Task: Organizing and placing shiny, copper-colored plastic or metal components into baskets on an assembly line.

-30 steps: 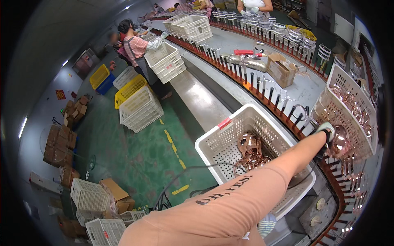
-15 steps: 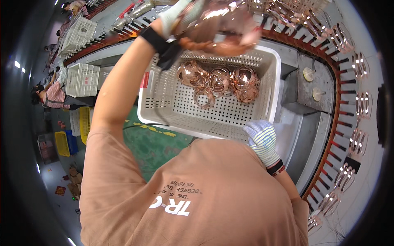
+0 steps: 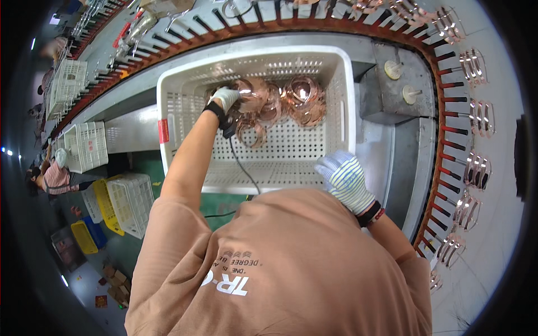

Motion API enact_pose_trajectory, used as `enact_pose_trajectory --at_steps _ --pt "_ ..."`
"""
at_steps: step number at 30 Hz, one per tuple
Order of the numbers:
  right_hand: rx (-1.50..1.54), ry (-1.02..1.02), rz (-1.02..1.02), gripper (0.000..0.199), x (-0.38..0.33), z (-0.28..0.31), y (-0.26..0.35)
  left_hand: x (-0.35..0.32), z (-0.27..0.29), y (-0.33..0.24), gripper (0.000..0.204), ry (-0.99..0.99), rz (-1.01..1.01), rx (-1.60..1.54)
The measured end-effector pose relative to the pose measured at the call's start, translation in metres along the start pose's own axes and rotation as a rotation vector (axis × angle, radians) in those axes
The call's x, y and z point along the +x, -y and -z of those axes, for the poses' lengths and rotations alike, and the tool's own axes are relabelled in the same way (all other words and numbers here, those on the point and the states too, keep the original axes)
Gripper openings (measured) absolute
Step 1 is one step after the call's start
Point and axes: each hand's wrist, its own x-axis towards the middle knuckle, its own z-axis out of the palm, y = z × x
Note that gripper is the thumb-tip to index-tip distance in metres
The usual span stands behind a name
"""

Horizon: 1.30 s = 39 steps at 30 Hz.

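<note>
My left hand (image 3: 227, 99), in a white glove, reaches down inside the white plastic basket (image 3: 171, 101) at its left part. Its fingers close on a bundle of shiny rose-gold metal rings (image 3: 250, 94), partly hidden by the glove. Beside it on the perforated floor lie more rose-gold ring stacks (image 3: 304, 92), and a smaller ring stack (image 3: 251, 133) sits nearer to me. My right hand (image 3: 343, 175), in a blue-and-white striped glove, grips the near right corner of the basket rim, its fingertips folded over the edge.
A curved conveyor (image 3: 437, 120) with upright dark pegs runs behind and to the right, carrying rose-gold pieces (image 3: 479, 117). A grey metal box (image 3: 392, 92) stands right of the basket. A cable (image 3: 242, 163) hangs from my left wrist. At far left, a co-worker (image 3: 53, 173) is near white crates (image 3: 84, 147).
My left hand has come down from above the basket's far rim into it with the rose-gold rings. My right hand stays at the rim. The view has shifted, showing more conveyor.
</note>
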Motion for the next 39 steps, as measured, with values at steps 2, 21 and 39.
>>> enact_pose_trajectory --at_steps 2,21,39 --pt "-0.045 0.006 -0.063 0.021 0.000 0.009 0.005 -0.021 -0.007 -0.056 0.056 -0.093 0.164 -0.454" --pt "0.109 -0.098 0.025 0.024 -0.004 0.016 -0.012 -0.045 0.216 -0.255 0.028 -0.468 0.102 -0.475" --pt "1.205 -0.772 -0.704 0.083 0.111 0.143 -0.166 0.009 0.185 -0.290 0.016 -0.418 -0.007 -0.928"
